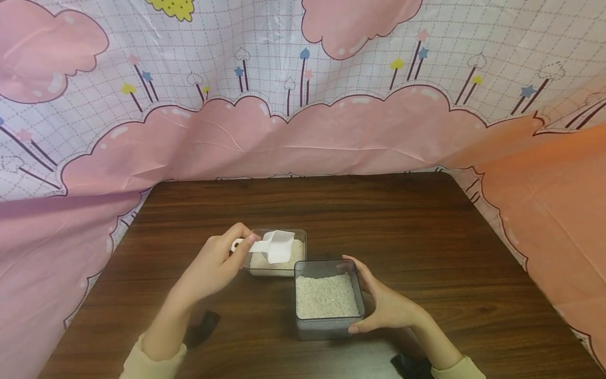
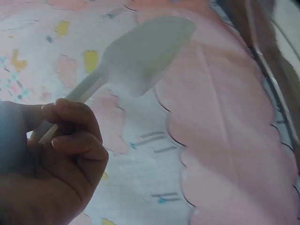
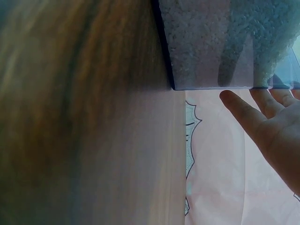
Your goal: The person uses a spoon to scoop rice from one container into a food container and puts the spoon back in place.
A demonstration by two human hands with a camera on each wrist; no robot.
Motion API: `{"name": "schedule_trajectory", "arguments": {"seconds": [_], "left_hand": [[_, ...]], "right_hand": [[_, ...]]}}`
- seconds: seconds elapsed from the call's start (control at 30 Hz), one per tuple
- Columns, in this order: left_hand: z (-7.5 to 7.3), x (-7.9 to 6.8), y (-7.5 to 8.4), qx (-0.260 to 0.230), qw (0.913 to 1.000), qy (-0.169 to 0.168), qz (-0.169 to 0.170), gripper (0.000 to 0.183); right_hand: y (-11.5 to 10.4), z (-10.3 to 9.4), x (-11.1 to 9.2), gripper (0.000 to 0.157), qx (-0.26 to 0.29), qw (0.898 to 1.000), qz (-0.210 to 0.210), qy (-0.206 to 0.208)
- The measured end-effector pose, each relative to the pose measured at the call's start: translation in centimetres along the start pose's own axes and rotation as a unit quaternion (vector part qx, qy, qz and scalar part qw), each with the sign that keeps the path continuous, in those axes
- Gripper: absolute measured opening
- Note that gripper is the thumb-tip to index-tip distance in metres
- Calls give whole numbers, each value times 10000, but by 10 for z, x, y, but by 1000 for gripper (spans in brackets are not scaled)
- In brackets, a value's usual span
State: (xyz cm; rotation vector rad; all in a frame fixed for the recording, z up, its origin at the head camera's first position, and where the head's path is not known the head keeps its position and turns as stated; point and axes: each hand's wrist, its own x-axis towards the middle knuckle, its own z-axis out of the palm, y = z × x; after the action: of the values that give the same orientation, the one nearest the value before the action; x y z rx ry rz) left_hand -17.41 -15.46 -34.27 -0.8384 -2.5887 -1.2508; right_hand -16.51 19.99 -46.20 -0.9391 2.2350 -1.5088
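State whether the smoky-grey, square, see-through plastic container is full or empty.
Partly full: the head view shows pale grains inside the smoky-grey container, with bare far wall above them.

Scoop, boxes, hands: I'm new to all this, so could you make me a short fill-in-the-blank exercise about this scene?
1. The left hand grips a scoop that is coloured ____.
2. In the head view, the clear box stands farther up and to the ____ of the grey box.
3. The right hand touches the grey box, not the ____ box.
4. Both boxes stand on a table coloured ____.

Missing words: white; left; clear; brown.
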Motion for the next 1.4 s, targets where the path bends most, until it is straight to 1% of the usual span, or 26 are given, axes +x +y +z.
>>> {"name": "schedule_trajectory", "arguments": {"seconds": [0.07, 0.13, 0.2, 0.23, 0.37, 0.43, 0.53, 0.63, 0.77, 0.93, 1.03, 1.1, 1.17, 1.23, 1.3, 1.4], "left_hand": [[3, -1, 8, -118, 9995, 58, 303, 9], [7, -2, 14, -126, 9980, 94, 614, 10], [12, -1, 19, -101, 9963, 23, 850, 11], [14, -1, 21, -85, 9959, -54, 899, 11], [22, 3, 28, 47, 9950, -581, 807, 9], [26, 6, 30, 253, 9931, -787, 826, 9], [33, 11, 32, 651, 9877, -1004, 1011, 8], [40, 14, 33, 938, 9809, -1296, 1104, 8], [47, 18, 36, 1091, 9724, -1787, 1033, 11], [54, 21, 36, 1133, 9636, -2213, 980, 15], [56, 23, 32, 903, 9612, -2462, 856, 15], [57, 25, 26, 639, 9619, -2581, 631, 14], [58, 26, 18, 299, 9641, -2619, 323, 14], [60, 27, 11, -25, 9665, -2568, -26, 16], [62, 26, 4, -427, 9670, -2485, -374, 18], [66, 23, -2, -1018, 9637, -2320, -848, 19]], "right_hand": [[0, 0, 0, 123, -4, 10000, -13, -1], [0, 0, 0, 123, -9, 10000, -28, -2], [0, 0, 1, 123, -4, 10000, -20, 8], [0, 0, 1, 123, -5, 10000, -24, 13], [0, -1, 1, 123, -58, 10000, -55, 41], [1, -1, 2, 123, -118, 9999, -114, 49], [1, -2, 2, 123, -155, 9998, -136, 54], [0, -1, 2, 123, -96, 9999, -61, 57], [-1, 0, 2, 123, -45, 10000, -6, 60], [-1, 0, 2, 124, -86, 9999, 16, 59], [0, -1, 2, 124, -95, 9999, -49, 36], [0, -1, 2, 123, -52, 10000, -64, 22], [1, -1, 3, 123, -36, 9999, -99, 1], [1, -1, 2, 123, -15, 10000, -92, -14], [2, -1, 2, 123, -22, 10000, -80, -12], [2, -1, 2, 124, -57, 10000, -58, -6]]}}
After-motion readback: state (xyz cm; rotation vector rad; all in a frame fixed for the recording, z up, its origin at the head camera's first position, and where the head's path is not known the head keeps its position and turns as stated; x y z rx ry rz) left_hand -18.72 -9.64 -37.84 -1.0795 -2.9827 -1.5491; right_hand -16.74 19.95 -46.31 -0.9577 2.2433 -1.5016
